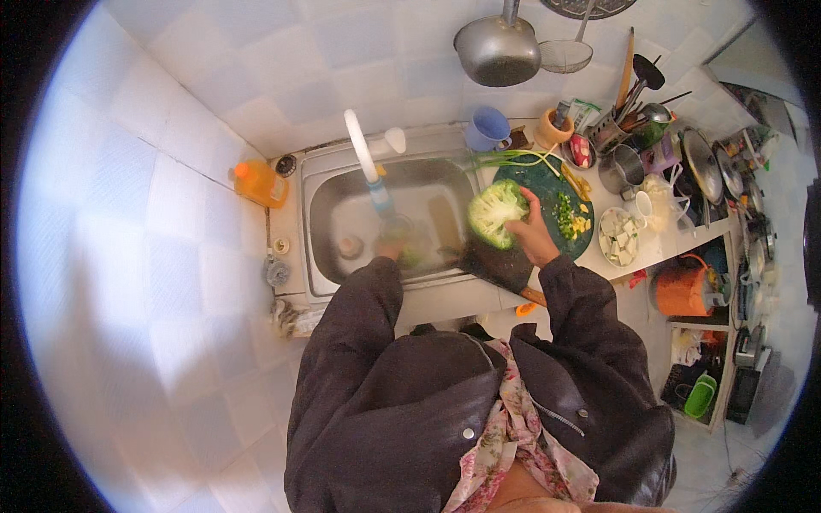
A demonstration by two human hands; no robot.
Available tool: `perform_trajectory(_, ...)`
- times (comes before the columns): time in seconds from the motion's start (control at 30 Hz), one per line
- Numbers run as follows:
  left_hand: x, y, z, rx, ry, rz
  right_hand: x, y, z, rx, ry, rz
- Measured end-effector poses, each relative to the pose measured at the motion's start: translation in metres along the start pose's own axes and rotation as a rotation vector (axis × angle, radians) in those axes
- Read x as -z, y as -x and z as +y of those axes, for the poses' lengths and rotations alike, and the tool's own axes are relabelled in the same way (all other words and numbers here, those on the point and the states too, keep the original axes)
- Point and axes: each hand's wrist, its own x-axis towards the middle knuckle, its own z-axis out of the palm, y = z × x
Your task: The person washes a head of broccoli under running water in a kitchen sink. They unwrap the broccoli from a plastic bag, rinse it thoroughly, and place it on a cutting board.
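My right hand [533,232] grips a large head of broccoli [497,213], its cut stem side facing up, over the left edge of a round green cutting board [580,247]. Down in the steel sink [327,211], my left hand [389,247] is blurred below the faucet [360,146]; a blurred green piece [410,255] lies beside it, and whether I hold it I cannot tell. A cleaver [497,263] with a wooden handle rests between the sink and the board. Chopped green onion [564,217] and pale yellow bits [580,224] lie on the board, with whole green onions [519,155] at its top.
Right of the board stand a plate of white cubes [619,238], a metal cup [621,168] and a utensil holder [608,133]. Behind are a blue plastic mug [487,129] and a wooden mortar [554,128]. An orange bottle [260,184] stands left of the sink. A saucepan [499,51] hangs above.
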Motion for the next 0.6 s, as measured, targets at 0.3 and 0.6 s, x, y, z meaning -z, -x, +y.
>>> perform_trajectory(0.3, -0.03, -0.084, -0.078, -0.041, -0.687, 0.041, 0.007, 0.015, 0.001, -0.058, -0.112, -0.051)
perform_trajectory(0.6, -0.045, -0.027, -0.026, -0.278, -0.828, -0.044, 0.003, 0.011, -0.017, -0.073, 0.051, -0.116)
